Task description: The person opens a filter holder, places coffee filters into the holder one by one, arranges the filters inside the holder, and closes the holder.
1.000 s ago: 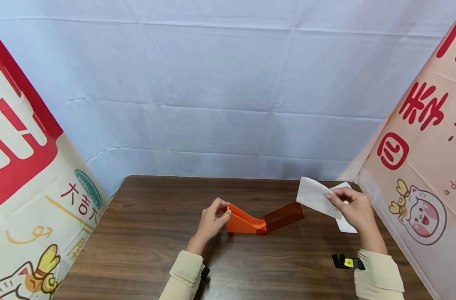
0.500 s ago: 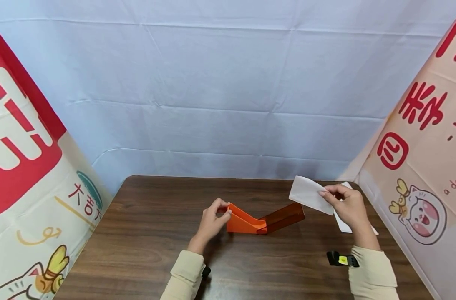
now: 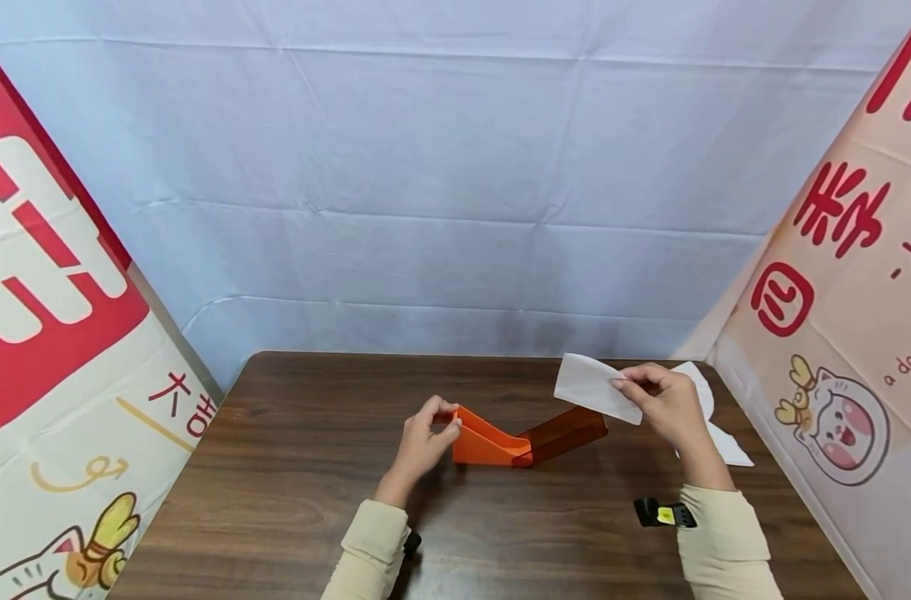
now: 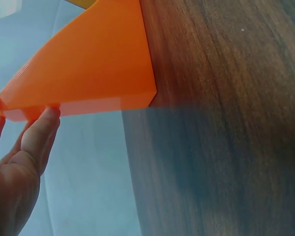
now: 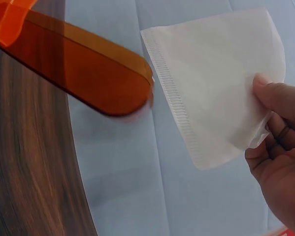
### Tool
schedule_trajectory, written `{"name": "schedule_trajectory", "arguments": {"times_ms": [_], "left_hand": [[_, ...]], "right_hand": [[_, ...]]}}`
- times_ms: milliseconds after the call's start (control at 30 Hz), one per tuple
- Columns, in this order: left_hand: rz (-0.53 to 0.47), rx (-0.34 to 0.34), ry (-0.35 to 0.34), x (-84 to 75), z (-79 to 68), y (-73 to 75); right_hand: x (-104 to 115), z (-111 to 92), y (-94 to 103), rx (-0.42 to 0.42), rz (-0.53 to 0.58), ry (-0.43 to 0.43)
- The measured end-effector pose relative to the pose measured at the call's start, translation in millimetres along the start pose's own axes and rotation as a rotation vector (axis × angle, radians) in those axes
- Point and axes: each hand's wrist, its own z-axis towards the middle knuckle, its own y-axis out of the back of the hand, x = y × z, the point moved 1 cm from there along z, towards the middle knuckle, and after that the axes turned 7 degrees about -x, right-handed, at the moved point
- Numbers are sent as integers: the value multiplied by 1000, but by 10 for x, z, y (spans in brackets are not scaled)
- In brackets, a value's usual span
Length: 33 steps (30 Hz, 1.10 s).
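An orange coffee filter holder [image 3: 481,446] stands on the table, its translucent brown lid [image 3: 571,433] swung out to the right. My left hand [image 3: 417,454] pinches the holder's tall left end between thumb and fingers; the left wrist view shows those fingers on the end wall of the holder [image 4: 103,64]. A white paper coffee filter [image 3: 592,388] hangs from my right hand [image 3: 668,408], gripped at its right edge above the lid's far end. In the right wrist view, the crimped edge of the filter [image 5: 206,83] faces the rounded lid tip [image 5: 117,98], apart from it.
More white paper filters [image 3: 728,446] lie at the table's right side, partly hidden behind my right hand. The brown wooden table [image 3: 290,467] ends at a pale cloth backdrop [image 3: 425,250]. Printed banners [image 3: 838,400] hang at both sides.
My right hand has moved left with the paper filter, bringing it over the lid's end and uncovering more of the filters behind. My left hand and the holder have stayed put.
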Motion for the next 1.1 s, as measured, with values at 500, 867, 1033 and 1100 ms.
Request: {"name": "schedule_trajectory", "arguments": {"times_ms": [500,867,1033,1100], "left_hand": [[24,-35,-11,-13,-5,-27],[-11,-48,-14,18,-24,-38],[-15,-30,-23,30,-16,-30],[-16,-25,-22,30,-16,-26]], "right_hand": [[75,-39,-317,133,76,3],[92,-70,-455,184,91,-16],[88,-77,-526,171,90,4],[92,-82,-549,167,70,9]]}}
